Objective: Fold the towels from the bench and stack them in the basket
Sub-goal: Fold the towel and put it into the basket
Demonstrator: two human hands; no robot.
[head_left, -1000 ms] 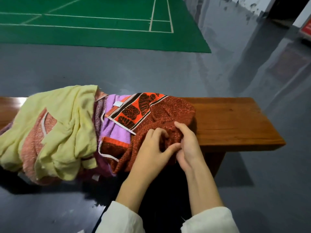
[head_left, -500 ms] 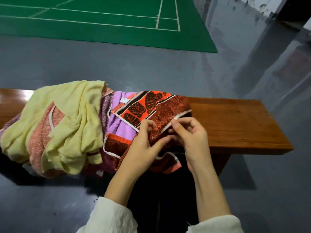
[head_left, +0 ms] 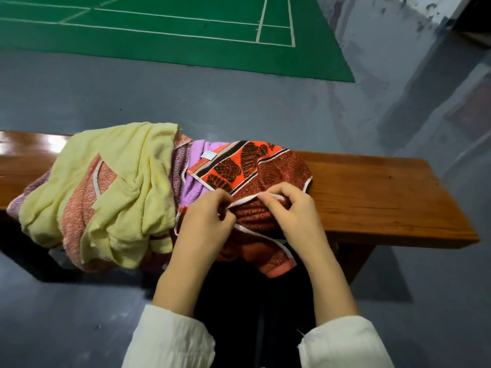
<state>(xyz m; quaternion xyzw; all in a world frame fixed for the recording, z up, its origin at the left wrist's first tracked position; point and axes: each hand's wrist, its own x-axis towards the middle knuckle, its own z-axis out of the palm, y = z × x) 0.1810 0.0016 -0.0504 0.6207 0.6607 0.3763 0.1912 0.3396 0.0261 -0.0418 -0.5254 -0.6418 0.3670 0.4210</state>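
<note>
Setting: grey painted floor (head_left: 239, 102), green court mat (head_left: 159, 27) at twelve o'clock, a polished wooden counter (head_left: 385, 197) running across the view.

Item 1: red patterned towel (head_left: 268, 171), orange band with dark leaf motifs, white piping. It lies on the counter at centre, its near part spilling over the front edge toward six o'clock. Your left hand (head_left: 204, 221) and right hand (head_left: 295, 211) are both on it, fingers (head_left: 268, 199) closed in a pinch on the white-piped hem, the two grips close together. The hem runs between your hands; the bulk of the cloth lies at twelve o'clock from them.

Item 2: purple towel (head_left: 192, 179), at nine o'clock from the red one, partly beneath it.

Item 3: yellow towel (head_left: 127, 181), further toward nine o'clock, draped over a salmon-pink towel (head_left: 79, 208).

Item 4: basket, not in view.

Risks, as judged: lift now and the red towel may drag the purple one along, since the two overlap. With your grips this close, the cloth will likely hang bunched; slide your hands apart along the hem to find the corners. The overhanging end could brush the floor.
</note>
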